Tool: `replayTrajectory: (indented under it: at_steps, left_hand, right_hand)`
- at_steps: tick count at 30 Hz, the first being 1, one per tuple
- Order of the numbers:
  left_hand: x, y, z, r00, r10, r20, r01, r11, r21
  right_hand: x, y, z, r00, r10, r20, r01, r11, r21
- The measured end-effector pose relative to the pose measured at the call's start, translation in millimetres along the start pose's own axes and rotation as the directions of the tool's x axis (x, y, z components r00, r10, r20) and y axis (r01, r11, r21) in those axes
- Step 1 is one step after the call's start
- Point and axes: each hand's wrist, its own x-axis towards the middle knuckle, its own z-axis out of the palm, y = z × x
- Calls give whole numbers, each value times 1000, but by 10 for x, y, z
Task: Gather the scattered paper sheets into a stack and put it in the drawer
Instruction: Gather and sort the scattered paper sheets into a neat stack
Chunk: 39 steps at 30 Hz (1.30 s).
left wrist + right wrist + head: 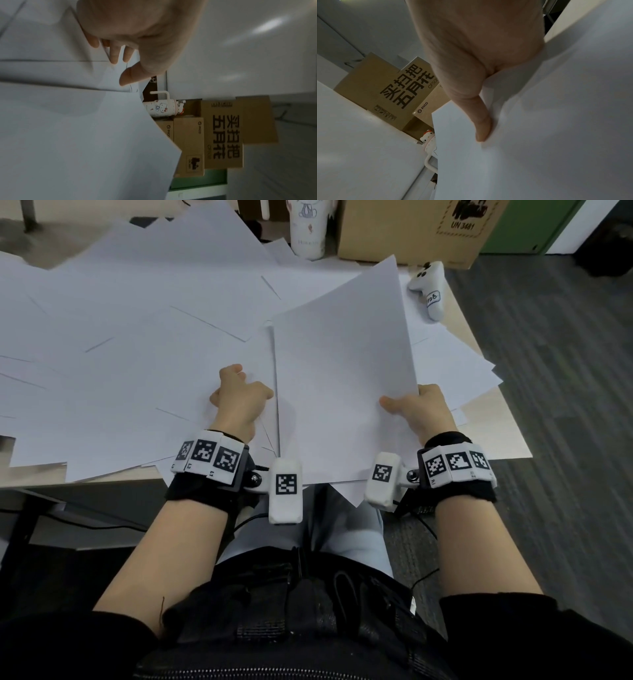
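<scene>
Many white paper sheets (pixel 137 337) lie scattered and overlapping across the desk. My right hand (pixel 411 405) grips a small stack of sheets (pixel 342 371) by its right edge. The thumb (pixel 481 121) presses on top and the fingers are hidden beneath. The stack's far end is tilted up off the desk. My left hand (pixel 239 395) sits just left of that stack, knuckles up. Its curled fingers (pixel 114 56) and thumb pinch the edge of a sheet lying on the desk. No drawer is in view.
A white game controller (pixel 430 287) lies at the desk's far right corner. Cardboard boxes (pixel 411 231) and a white cartoon-printed bottle (pixel 308 227) stand at the back. The desk's right edge (pixel 496 433) borders grey carpet. My lap is below the near edge.
</scene>
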Motion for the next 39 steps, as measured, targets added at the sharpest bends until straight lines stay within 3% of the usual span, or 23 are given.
replayTrajectory:
  at_steps: [3, 15, 24, 29, 31, 34, 39]
  left_hand:
    - [40, 27, -33, 999, -37, 10, 38, 997, -71]
    - [127, 145, -38, 992, -88, 89, 92, 995, -45]
    - [116, 133, -24, 998, -29, 51, 43, 958, -285]
    - [126, 186, -17, 990, 80, 113, -64, 988, -144]
    - [202, 171, -34, 990, 133, 54, -125, 983, -132]
    - [292, 171, -117, 963, 224, -147, -244, 960, -135]
    - [325, 138, -423, 833, 286, -473, -389, 912, -132]
  right_hand:
    - [8, 13, 11, 1000, 7, -1, -7, 1000, 10]
    - [6, -5, -6, 1000, 22, 9, -22, 1000, 6]
    - [-3, -22, -84, 997, 79, -1, -78, 996, 52]
    - [-56, -32, -141, 995, 94, 23, -97, 983, 153]
    - [-84, -35, -154, 993, 109, 39, -114, 977, 181]
    - [-142, -85, -115, 990, 121, 68, -133, 966, 221]
    - [-237, -253, 50, 989, 90, 113, -120, 949, 292]
